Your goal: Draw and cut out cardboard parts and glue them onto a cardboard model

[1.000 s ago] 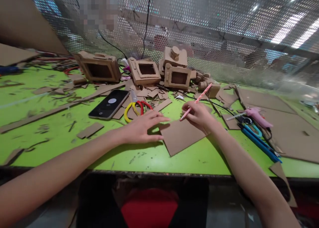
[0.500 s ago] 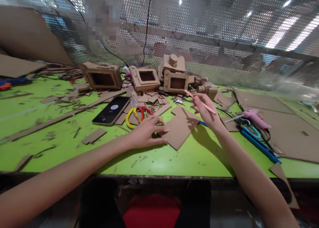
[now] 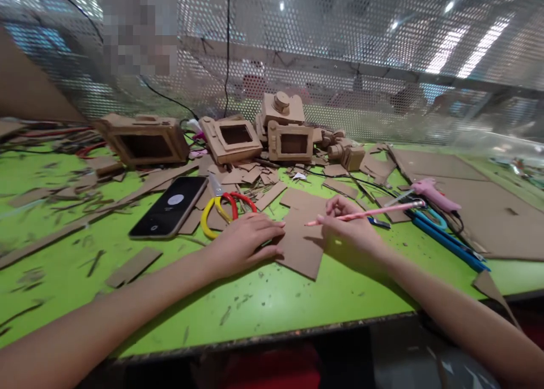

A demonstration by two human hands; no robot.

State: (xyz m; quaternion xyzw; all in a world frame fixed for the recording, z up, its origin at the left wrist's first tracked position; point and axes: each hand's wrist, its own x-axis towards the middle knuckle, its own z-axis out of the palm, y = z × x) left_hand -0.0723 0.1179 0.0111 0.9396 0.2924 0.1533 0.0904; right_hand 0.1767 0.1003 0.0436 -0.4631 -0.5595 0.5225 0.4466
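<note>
Flat brown cardboard piece (image 3: 301, 248); left hand (image 3: 246, 240) at its left edge, outstretched, gripping nothing; right hand (image 3: 352, 231) at its right, pinching slim pink pencil (image 3: 378, 211), tip leftward over it.

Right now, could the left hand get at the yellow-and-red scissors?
Probably yes: the left hand seems to hold nothing, and the scissors lie just beyond it, handles nearest, nothing visible between.
</note>
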